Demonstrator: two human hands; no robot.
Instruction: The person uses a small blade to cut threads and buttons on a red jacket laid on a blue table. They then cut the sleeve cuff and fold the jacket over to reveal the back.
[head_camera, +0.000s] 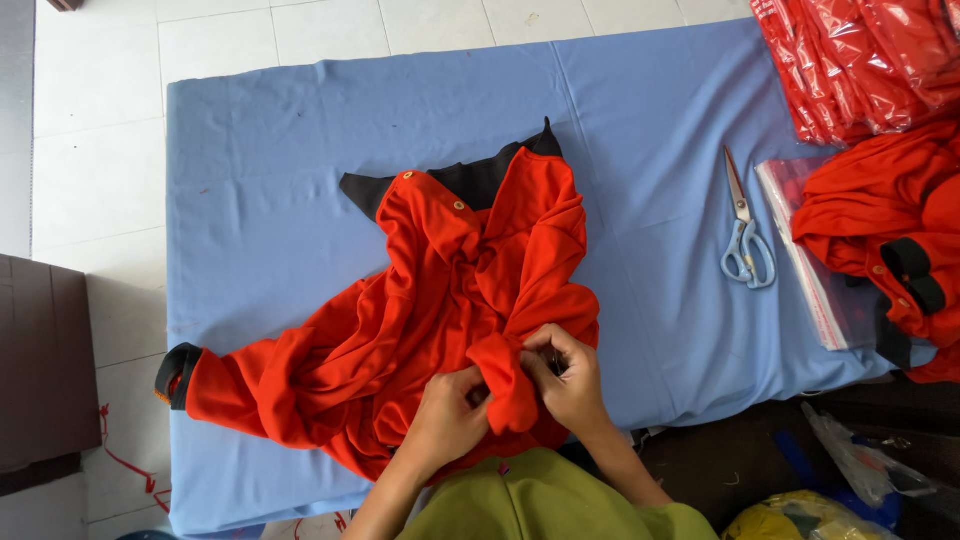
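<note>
A crumpled red polo shirt (440, 300) with a black collar and black sleeve cuff lies on a blue-covered table (270, 150). My left hand (447, 420) grips a bunched fold of the shirt near the table's front edge. My right hand (566, 378) pinches the same fold from the right side, fingers closed on the fabric. Both hands sit close together at the shirt's lower part.
Scissors (745, 235) with pale blue handles lie to the right. Beyond them are a clear plastic bag (815, 270), a heap of red shirts (885, 225) and bagged red shirts (860, 60) at the back right. A dark box (45, 360) stands on the tiled floor at left.
</note>
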